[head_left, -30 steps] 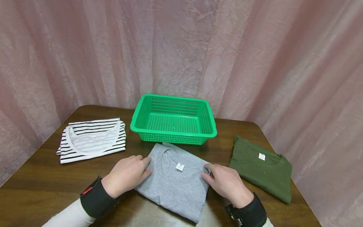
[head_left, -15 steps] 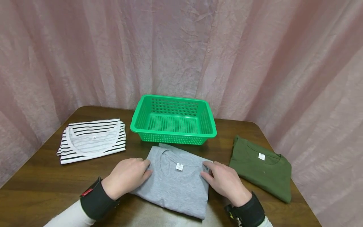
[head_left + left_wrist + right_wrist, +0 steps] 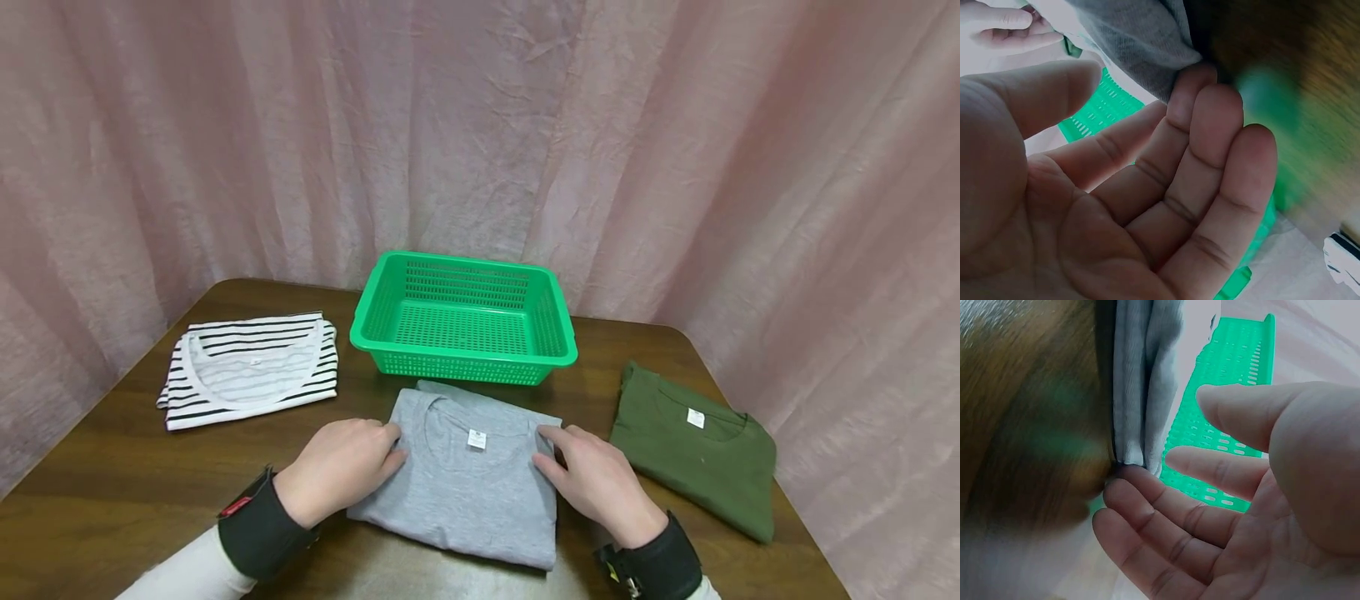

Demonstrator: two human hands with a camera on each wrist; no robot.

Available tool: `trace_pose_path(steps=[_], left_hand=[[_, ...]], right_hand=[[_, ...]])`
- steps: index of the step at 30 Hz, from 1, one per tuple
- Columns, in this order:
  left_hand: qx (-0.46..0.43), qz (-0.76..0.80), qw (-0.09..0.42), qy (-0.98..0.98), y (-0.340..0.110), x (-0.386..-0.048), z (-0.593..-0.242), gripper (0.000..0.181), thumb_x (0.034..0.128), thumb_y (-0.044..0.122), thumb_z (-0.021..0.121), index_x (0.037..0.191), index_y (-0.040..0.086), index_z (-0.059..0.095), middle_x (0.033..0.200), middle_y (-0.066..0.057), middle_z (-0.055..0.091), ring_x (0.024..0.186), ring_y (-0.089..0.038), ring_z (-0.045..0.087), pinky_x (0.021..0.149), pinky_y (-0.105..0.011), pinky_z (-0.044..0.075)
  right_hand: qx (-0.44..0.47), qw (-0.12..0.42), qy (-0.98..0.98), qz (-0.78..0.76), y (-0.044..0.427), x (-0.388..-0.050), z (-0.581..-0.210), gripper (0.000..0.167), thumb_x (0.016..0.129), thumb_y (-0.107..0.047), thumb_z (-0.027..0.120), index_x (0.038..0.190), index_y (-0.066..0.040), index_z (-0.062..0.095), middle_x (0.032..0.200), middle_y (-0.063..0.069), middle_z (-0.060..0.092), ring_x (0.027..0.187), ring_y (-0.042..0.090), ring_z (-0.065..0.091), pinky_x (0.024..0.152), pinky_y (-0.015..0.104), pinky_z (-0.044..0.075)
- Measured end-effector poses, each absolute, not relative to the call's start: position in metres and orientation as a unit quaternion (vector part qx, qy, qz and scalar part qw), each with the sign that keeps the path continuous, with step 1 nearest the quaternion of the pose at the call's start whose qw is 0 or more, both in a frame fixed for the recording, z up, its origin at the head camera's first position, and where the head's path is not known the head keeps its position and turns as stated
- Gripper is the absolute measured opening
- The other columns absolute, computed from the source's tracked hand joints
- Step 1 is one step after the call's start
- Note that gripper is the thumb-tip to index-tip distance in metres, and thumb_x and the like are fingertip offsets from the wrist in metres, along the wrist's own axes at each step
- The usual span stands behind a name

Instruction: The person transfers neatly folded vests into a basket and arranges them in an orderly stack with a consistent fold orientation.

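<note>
In the head view a folded grey T-shirt [image 3: 480, 508] lies on the table in front of the basket, its neckline and white label facing up. My left hand [image 3: 341, 467] rests at its left edge, thumb and index finger over the cloth. At the right edge is my right hand [image 3: 596, 479], placed much the same way. In the left wrist view the fingers [image 3: 1216, 131] are loosely bent and touch the shirt's edge, with the thumb held apart. The right wrist view has relaxed fingers [image 3: 1147, 509] against the folded grey layers [image 3: 1141, 381], the thumb apart too.
Behind the shirt stands a green plastic basket [image 3: 465, 367] with nothing inside. A folded black-and-white striped shirt [image 3: 258, 404] lies at the left, a folded dark green T-shirt [image 3: 697, 467] at the right. A pink curtain [image 3: 480, 125] hangs behind the wooden table [image 3: 112, 475].
The grey T-shirt has turned slightly between my hands, its near right corner shifting right and away from me. Both hands stay at its edges. The head view has shifted a little.
</note>
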State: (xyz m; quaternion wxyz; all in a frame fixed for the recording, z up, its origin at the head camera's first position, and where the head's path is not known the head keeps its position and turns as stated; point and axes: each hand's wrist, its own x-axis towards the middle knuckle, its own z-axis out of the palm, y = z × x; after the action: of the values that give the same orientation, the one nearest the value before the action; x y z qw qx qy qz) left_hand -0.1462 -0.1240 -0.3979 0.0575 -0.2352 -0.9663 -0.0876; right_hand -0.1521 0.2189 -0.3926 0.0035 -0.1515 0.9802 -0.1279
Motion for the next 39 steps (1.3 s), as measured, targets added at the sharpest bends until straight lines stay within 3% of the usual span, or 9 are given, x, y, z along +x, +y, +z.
trace_pose_path(steps=[10,13,16,18,25,39], left_hand=[[-0.226,-0.1,0.056,-0.967,-0.126,-0.145,-0.396,0.031,0.1031,0.027,0.08,0.079,0.016,0.063,0.061,0.007,0.045,0.055,-0.012,0.047,0.052,-0.038,0.041],[-0.218,-0.095,0.091,-0.967,-0.13,-0.146,-0.395,0.033,0.102,0.028,0.082,0.08,0.016,0.059,0.062,0.006,0.045,0.054,-0.012,0.048,0.05,-0.037,0.04],[-0.204,-0.09,0.124,-0.967,-0.134,-0.148,-0.395,0.035,0.1003,0.028,0.084,0.081,0.015,0.057,0.063,0.003,0.046,0.055,-0.015,0.051,0.05,-0.037,0.04],[-0.195,-0.09,0.129,-0.968,-0.136,-0.149,-0.395,0.036,0.0997,0.028,0.085,0.082,0.015,0.057,0.064,0.002,0.048,0.056,-0.017,0.054,0.049,-0.037,0.041],[-0.179,-0.084,0.091,-0.976,-0.141,-0.153,-0.399,0.032,0.1012,0.033,0.083,0.084,0.013,0.064,0.069,-0.001,0.054,0.063,-0.023,0.062,0.052,-0.04,0.045],[-0.179,-0.112,0.043,-0.977,-0.141,-0.157,-0.401,0.033,0.1028,0.037,0.08,0.083,0.016,0.066,0.074,0.002,0.054,0.067,-0.017,0.056,0.058,-0.039,0.046]], right_hand=[[-0.151,0.002,0.975,-0.161,0.223,-0.153,-0.395,0.045,0.105,-0.033,0.078,0.145,-0.013,0.072,0.13,0.008,0.074,0.118,0.028,0.072,0.094,0.052,0.058],[-0.13,-0.009,0.977,-0.171,0.224,-0.154,-0.396,0.041,0.105,-0.031,0.078,0.141,-0.011,0.072,0.117,0.003,0.076,0.101,0.022,0.072,0.083,0.047,0.058],[-0.107,-0.025,0.978,-0.175,0.226,-0.155,-0.396,0.028,0.105,-0.029,0.079,0.125,-0.01,0.075,0.092,-0.005,0.068,0.077,0.014,0.06,0.068,0.039,0.051],[-0.097,-0.033,0.98,-0.172,0.228,-0.155,-0.395,0.02,0.105,-0.029,0.078,0.115,-0.012,0.075,0.083,-0.007,0.063,0.071,0.011,0.056,0.065,0.036,0.048],[-0.091,-0.022,0.983,-0.158,0.23,-0.156,-0.396,0.019,0.106,-0.035,0.076,0.098,-0.017,0.079,0.077,-0.009,0.063,0.064,0.009,0.055,0.059,0.036,0.046],[-0.08,0.005,0.984,-0.157,0.226,-0.159,-0.398,0.029,0.104,-0.042,0.078,0.085,-0.019,0.077,0.069,-0.007,0.056,0.061,0.013,0.052,0.058,0.035,0.042]])
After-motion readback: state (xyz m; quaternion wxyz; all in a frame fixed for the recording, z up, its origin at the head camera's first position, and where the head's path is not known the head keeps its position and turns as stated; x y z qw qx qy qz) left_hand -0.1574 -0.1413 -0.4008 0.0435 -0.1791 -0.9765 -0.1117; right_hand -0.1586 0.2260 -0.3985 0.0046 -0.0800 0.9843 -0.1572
